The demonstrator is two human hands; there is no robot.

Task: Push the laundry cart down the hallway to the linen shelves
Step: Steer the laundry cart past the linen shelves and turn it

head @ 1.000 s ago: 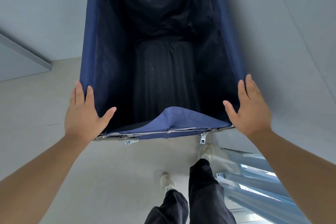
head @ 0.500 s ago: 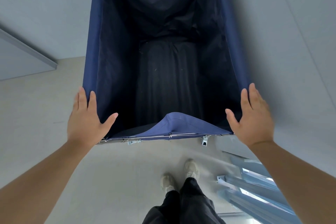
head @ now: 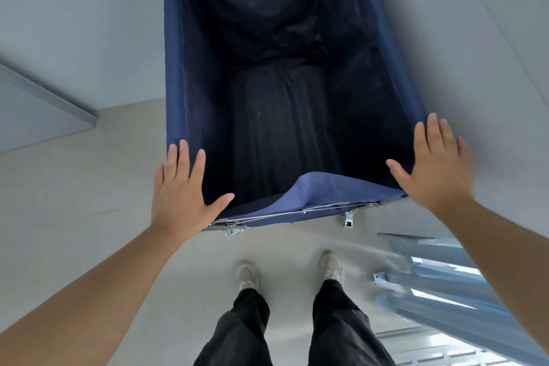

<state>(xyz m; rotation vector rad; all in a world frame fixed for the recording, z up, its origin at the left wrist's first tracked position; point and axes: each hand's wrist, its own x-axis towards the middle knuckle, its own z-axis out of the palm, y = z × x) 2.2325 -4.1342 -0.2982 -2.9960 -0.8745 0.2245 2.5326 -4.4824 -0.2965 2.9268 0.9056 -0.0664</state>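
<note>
Head view, hands (head: 181, 190) flatter, perhaps lifting, cart (head: 178, 68)

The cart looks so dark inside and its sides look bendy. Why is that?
Head view: the blue cart is deep, so little light reaches its bottom and it reads nearly black; the wide lens stretches the cart's sides and both arms toward the edges. Right hand is slightly blurred at the fingers; left hand is sharper.

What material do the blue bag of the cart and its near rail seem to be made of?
Blue bag: woven cloth with a matte finish, judging by its sagging, folded edge. Near rail: probably bare metal, thin and shiny, with silver clips.
</note>
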